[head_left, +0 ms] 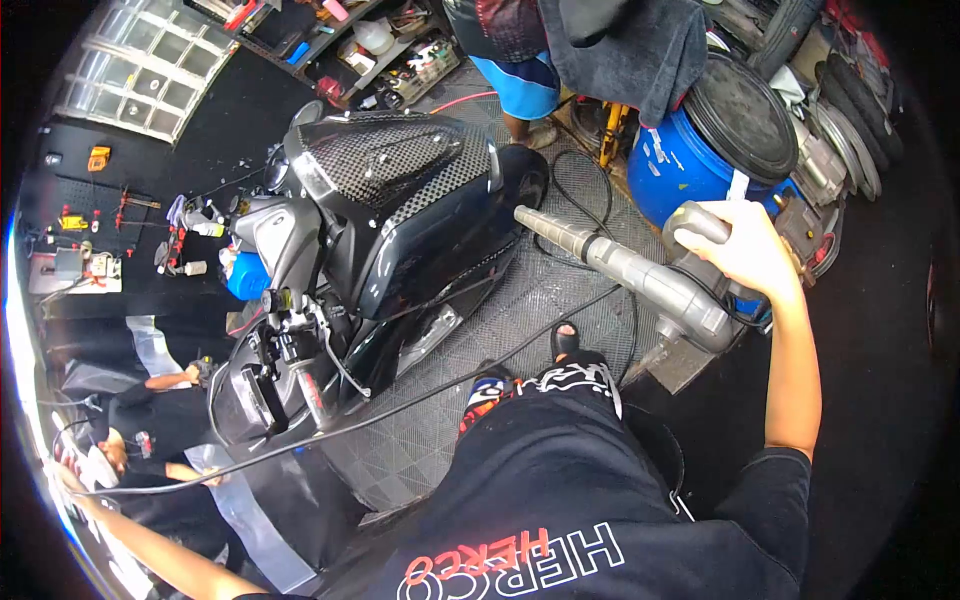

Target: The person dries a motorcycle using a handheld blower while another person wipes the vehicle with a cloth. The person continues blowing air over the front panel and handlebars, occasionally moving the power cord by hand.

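Motorcycle side panel [420, 250]: looked smooth, glossy. Blower [650, 278]: was grey, plastic-looking, satin. Drum [655, 165]: was smooth blue plastic; lid [742, 115], scuffed, duller. Towel [630, 65]: was soft, matt cloth. Floor [395, 445]: was rough-patterned. Shirt [540, 480]: was matt black cloth.

Workshop scene, head view: right hand [738, 243] grips handle of grey handheld blower [655, 285], nozzle angled toward rear wheel of black motorcycle [430, 215]. Left hand [72, 482], at frame's far edge, meets black cable [400, 392] (grip unclear), which crosses patterned floor [400, 465] toward blower. Blue drum [660, 165] with black lid [740, 115] stands beyond right hand; dark towel [635, 55] hangs nearby. Person in blue shorts [525, 88] stands near motorcycle's tail.
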Available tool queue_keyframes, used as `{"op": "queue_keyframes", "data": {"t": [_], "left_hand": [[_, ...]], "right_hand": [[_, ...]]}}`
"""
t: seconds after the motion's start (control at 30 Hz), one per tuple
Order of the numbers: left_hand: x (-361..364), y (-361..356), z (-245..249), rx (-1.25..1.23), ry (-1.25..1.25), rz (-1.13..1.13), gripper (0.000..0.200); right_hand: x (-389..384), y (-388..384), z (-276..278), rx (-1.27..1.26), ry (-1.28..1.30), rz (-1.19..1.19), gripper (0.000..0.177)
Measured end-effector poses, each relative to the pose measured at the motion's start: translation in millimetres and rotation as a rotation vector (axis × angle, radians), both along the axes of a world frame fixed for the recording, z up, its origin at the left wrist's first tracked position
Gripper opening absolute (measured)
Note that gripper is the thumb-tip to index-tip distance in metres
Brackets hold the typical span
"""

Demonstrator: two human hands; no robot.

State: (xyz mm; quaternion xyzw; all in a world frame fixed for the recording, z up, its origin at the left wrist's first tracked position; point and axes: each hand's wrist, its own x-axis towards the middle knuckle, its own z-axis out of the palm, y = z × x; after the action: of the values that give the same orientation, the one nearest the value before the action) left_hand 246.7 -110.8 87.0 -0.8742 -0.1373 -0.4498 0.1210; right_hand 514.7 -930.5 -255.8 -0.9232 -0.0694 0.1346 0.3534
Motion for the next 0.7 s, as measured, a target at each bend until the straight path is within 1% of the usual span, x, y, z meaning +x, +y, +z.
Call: {"op": "queue_keyframes", "data": {"t": [0.07, 0.13, 0.3, 0.4, 0.43, 0.53, 0.57, 0.67, 0.7], "left_hand": [[8, -2, 4, -0.006, 0.006, 0.009, 0.033], [18, -1, 8, -0.013, 0.013, 0.007, 0.033], [47, 8, 11, -0.017, 0.01, -0.005, 0.032], [64, 12, 14, -0.003, 0.01, -0.024, 0.032], [73, 12, 14, 0.002, 0.011, -0.029, 0.032], [94, 5, 9, 0.006, -0.005, -0.046, 0.032], [101, 1, 9, 0.007, -0.006, -0.042, 0.032], [118, -7, 2, -0.005, -0.006, -0.059, 0.031], [120, -11, -2, -0.009, 0.002, -0.056, 0.031]], "right_hand": [[7, -2, -9, 0.07, -0.072, 0.059, 0.037], [12, -4, -7, 0.063, -0.113, 0.081, 0.039], [34, 1, 26, 0.058, -0.096, 0.12, 0.045], [46, 14, 24, 0.078, -0.311, 0.049, 0.053], [49, 21, 26, 0.06, -0.318, 0.025, 0.057], [61, 35, 46, -0.015, -0.308, 0.084, 0.056], [69, 36, 56, -0.037, -0.233, 0.114, 0.054], [94, 35, 56, 0.049, -0.21, 0.159, 0.052], [101, 38, 62, 0.059, -0.133, 0.125, 0.051]]}}
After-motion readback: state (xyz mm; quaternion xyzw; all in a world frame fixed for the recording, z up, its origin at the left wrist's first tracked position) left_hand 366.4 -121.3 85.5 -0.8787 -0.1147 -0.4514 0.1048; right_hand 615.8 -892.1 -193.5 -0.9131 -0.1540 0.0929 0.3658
